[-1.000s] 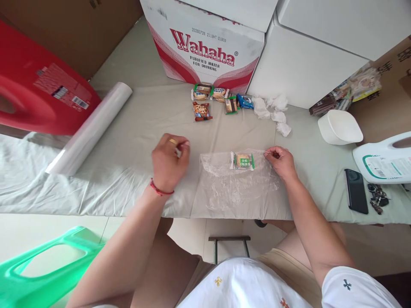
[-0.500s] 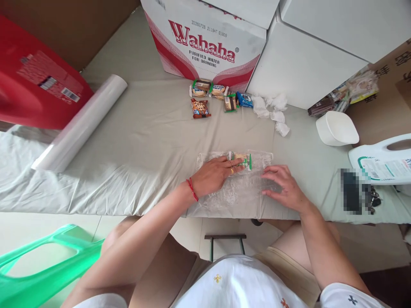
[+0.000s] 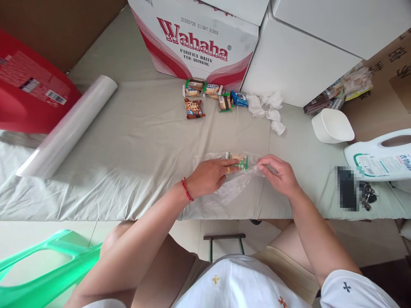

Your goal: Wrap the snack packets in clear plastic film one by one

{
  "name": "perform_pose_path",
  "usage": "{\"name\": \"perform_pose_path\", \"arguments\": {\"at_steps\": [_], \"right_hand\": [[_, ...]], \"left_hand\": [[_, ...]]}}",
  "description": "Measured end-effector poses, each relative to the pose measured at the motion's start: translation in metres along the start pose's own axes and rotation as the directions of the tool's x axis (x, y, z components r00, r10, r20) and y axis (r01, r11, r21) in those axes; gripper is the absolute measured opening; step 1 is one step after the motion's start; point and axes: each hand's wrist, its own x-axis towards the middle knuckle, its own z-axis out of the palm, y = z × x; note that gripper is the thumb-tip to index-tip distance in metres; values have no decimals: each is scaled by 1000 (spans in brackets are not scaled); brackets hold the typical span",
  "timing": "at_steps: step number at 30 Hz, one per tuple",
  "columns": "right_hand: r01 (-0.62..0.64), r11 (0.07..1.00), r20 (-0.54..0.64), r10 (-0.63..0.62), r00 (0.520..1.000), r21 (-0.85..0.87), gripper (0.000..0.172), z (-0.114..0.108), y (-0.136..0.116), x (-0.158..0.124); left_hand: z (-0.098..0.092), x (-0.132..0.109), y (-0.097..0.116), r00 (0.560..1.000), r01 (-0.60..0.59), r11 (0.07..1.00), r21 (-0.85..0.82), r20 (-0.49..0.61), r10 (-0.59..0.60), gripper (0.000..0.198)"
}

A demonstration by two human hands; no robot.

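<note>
A clear plastic bag (image 3: 224,188) lies spread near the table's front edge. On it rests a small wrapped snack (image 3: 244,162) with green ends and a pale top. My left hand (image 3: 210,174), with a red bracelet and a ring, lies over the bag, its fingers stretched out onto the snack and partly covering it. To the right of the snack, my right hand (image 3: 278,172) pinches the gathered right side of the bag between thumb and fingers.
Several wrapped snacks (image 3: 194,108) and crumpled white plastic bundles (image 3: 272,114) lie before a Wahaha carton (image 3: 205,47). A plastic film roll (image 3: 70,124) and red jug (image 3: 32,81) are left; a white bowl (image 3: 334,126), white bottle (image 3: 379,158) and keys (image 3: 369,194) right.
My right hand has closed from spread fingers to a pinch on the bag, gathering its right side toward the snack. My left hand stays on the snack. The whole view has shifted slightly.
</note>
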Motion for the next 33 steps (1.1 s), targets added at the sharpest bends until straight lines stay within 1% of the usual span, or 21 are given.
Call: {"name": "perform_pose_path", "arguments": {"at_steps": [2,4,7,9,11,12,14,15,17,19,21,22,23,24,25,26,28,29,30,31,33], "right_hand": [[-119,992,-43,120,992,33,28,7,3,20],[-196,978,-56,200,978,67,28,17,10,35],[-262,961,-27,265,964,85,25,30,21,47],[-296,952,-7,298,955,71,25,34,27,48],[-310,949,-3,311,950,61,25,36,30,47],[-310,949,-5,311,951,62,25,37,31,47],[-305,951,-9,306,952,60,25,37,31,46],[-301,952,-9,302,953,55,25,38,31,46],[-291,956,-10,292,956,34,24,38,31,47],[-287,958,-16,287,958,12,24,38,32,47],[-291,957,-19,291,956,-3,24,38,33,48],[-293,956,-18,293,956,-8,24,38,33,48],[-292,956,-18,292,956,-12,24,38,33,48],[-290,957,-19,290,957,-12,25,38,34,47],[-288,958,-21,288,957,-10,25,38,34,47],[-287,958,-22,287,958,-3,26,38,34,47],[-287,958,-18,287,958,23,27,38,35,47],[-287,957,-18,288,957,38,28,37,35,47],[-290,956,-17,291,957,52,29,37,36,48],[-297,953,-15,298,954,68,30,36,37,49],[-327,939,-3,329,944,109,31,34,38,51]], "left_hand": [[-2,2,-1,1000,22,999,-32,-4,-22,61],[-3,3,-3,1000,27,996,-88,-7,-28,58],[-6,2,-4,1000,0,984,-177,-22,-4,58],[-8,-3,-1,998,7,981,-195,-52,-17,59],[-10,-10,4,993,20,988,-150,-110,-37,55],[-10,-15,7,989,18,995,-102,-143,-32,59],[-7,-25,11,985,-37,999,22,-168,40,84],[-5,-29,12,984,-75,994,83,-155,87,95],[1,-35,12,981,-132,975,177,-115,154,103],[7,-38,12,980,-143,967,210,-110,168,93],[10,-38,13,976,-95,979,179,-178,127,63],[10,-37,14,970,-58,989,135,-226,88,44],[9,-36,16,960,-9,997,74,-279,29,30],[7,-35,18,941,59,998,0,-333,-55,29],[5,-33,19,911,146,986,-80,-377,-166,36],[2,-32,20,867,247,956,-159,-404,-291,42],[-4,-29,18,748,441,857,-267,-419,-515,48],[-7,-27,16,692,521,807,-277,-416,-590,48],[-10,-26,14,650,591,765,-255,-411,-640,46],[-12,-25,11,622,654,728,-207,-401,-672,44],[-16,-23,8,592,753,655,-70,-365,-719,37]]}}
